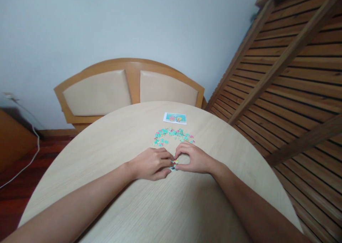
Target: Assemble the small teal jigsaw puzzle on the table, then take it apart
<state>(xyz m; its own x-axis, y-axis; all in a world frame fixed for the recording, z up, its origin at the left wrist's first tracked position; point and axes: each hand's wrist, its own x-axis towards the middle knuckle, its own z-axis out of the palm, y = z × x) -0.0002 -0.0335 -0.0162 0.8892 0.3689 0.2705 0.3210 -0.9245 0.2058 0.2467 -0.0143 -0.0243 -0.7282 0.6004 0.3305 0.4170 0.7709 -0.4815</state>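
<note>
Near the middle of the round table (128, 207), a small cluster of joined jigsaw puzzle pieces (175, 162) lies between my two hands, mostly covered by fingers. My left hand (155, 163) holds the cluster's left side, thumb and fingertips against it. From the right, my right hand (196, 158) curves round, its thumb at the near edge and its fingertips at the far edge of the pieces. Just beyond my hands, loose jigsaw puzzle pieces (161, 133), mostly turquoise with some pink, spread in an arc. Individual shapes are too small to make out.
A picture card (175, 118) with colourful cartoon figures lies behind the loose pieces. Past the table stands a padded wooden headboard (135, 81) against the wall. Slatted wooden panels (291, 68) lean at the right. A white cable (37, 143) hangs at the left.
</note>
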